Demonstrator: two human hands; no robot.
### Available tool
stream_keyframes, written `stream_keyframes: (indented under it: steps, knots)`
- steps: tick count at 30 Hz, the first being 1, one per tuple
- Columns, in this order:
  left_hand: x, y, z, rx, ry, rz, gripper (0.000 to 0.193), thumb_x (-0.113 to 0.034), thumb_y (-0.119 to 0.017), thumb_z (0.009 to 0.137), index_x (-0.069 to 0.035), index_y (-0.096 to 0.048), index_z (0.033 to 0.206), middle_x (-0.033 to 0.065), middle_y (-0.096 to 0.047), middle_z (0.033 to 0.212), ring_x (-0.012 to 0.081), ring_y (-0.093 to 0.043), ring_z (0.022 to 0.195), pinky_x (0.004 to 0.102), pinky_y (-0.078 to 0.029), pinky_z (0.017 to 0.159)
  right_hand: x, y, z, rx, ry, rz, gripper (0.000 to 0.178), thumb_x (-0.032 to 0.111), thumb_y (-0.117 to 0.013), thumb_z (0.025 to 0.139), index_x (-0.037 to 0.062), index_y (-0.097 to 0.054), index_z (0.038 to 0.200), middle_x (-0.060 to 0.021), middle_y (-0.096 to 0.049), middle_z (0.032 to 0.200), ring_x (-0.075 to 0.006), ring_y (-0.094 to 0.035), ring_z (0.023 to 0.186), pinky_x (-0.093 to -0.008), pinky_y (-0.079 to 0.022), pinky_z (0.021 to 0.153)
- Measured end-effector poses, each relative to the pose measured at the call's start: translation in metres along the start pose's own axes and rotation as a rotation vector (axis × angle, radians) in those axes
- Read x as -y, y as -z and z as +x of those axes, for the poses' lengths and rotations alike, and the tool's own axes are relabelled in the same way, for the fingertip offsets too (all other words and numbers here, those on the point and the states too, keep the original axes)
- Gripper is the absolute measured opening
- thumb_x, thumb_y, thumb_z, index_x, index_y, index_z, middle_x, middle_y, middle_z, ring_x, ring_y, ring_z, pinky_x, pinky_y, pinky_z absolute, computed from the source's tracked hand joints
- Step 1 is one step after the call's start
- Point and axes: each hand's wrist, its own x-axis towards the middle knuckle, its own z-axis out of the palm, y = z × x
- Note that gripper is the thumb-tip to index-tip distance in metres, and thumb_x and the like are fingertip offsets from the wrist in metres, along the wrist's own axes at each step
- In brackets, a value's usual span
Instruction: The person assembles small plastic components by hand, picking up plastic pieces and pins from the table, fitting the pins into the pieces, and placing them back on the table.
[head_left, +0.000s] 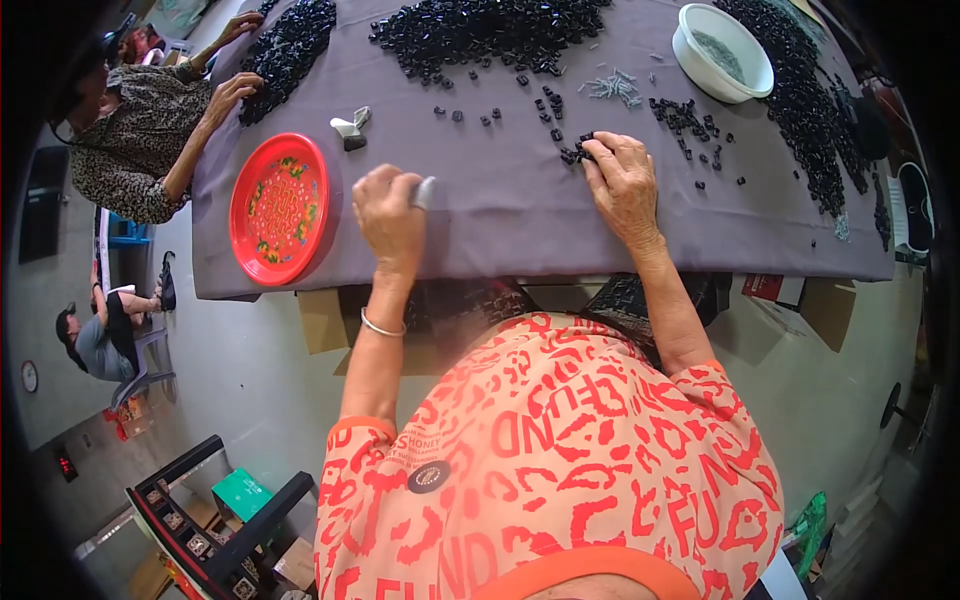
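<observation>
My left hand point(388, 218) is closed in a loose fist above the cloth, right of the red tray. A rounded light-grey end point(425, 193) shows at its thumb side; what it belongs to is unclear. The fingertips of my right hand point(624, 188) are pinched on small black plastic pieces point(572, 155) lying on the cloth. More single black pieces point(547, 108) trail away beyond those fingers. Small grey pins point(615, 88) lie in a loose heap farther off.
A purple-grey cloth point(500, 230) covers the table. Large heaps of black pieces point(480, 35) lie at the far side. A white bowl point(688, 50) of pins stands far right, a red floral tray point(240, 225) at left. A co-worker's hands point(235, 92) touch another heap point(290, 55).
</observation>
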Motion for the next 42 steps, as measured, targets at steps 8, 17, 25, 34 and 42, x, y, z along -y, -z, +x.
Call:
stream_keyframes:
  steps: [8,17,25,34,42]
  knots:
    - [0.020,-0.010,-0.015,0.090,-0.014,-0.145,0.017,-0.012,-0.069,0.074,-0.010,-0.059,0.088,0.0042,-0.058,0.097,0.0264,-0.054,0.095,0.0390,-0.043,0.082,-0.003,-0.003,0.000,-0.007,-0.006,0.013,0.014,0.008,-0.066,0.078,0.0064,-0.066,0.092,-0.0061,-0.062,0.102,-0.0247,-0.056,0.100,-0.0368,-0.044,0.087]
    - [0.055,0.030,-0.064,0.110,-0.015,-0.048,0.018,-0.007,-0.066,0.079,-0.006,-0.056,0.093,0.0109,-0.055,0.095,0.0304,-0.053,0.091,0.0406,-0.043,0.080,-0.008,-0.004,0.002,0.007,0.034,0.016,0.015,0.006,-0.065,0.080,0.0038,-0.066,0.094,-0.0080,-0.063,0.104,-0.0258,-0.057,0.098,-0.0358,-0.044,0.088]
    - [0.072,0.055,-0.110,0.039,0.037,0.027,0.014,-0.007,-0.061,0.085,-0.003,-0.053,0.096,0.0138,-0.055,0.095,0.0318,-0.052,0.089,0.0415,-0.043,0.078,-0.006,-0.003,0.000,0.019,0.026,0.024,0.015,0.006,-0.065,0.080,0.0040,-0.066,0.095,-0.0082,-0.063,0.104,-0.0257,-0.057,0.098,-0.0360,-0.044,0.088]
    - [0.065,0.059,-0.165,0.086,0.166,0.067,0.016,-0.006,-0.062,0.085,-0.002,-0.053,0.097,0.0155,-0.054,0.098,0.0333,-0.052,0.094,0.0424,-0.044,0.081,-0.004,-0.003,0.002,-0.006,-0.004,0.007,0.013,0.008,-0.065,0.080,0.0057,-0.066,0.093,-0.0075,-0.063,0.102,-0.0255,-0.057,0.099,-0.0363,-0.044,0.087]
    - [0.025,0.051,-0.089,-0.046,0.097,-0.134,0.019,-0.006,-0.064,0.082,-0.003,-0.055,0.098,0.0145,-0.055,0.099,0.0306,-0.052,0.095,0.0399,-0.041,0.084,-0.006,0.002,0.001,-0.038,-0.026,0.052,0.016,0.007,-0.067,0.076,0.0078,-0.065,0.092,-0.0056,-0.063,0.100,-0.0246,-0.057,0.098,-0.0367,-0.044,0.083]
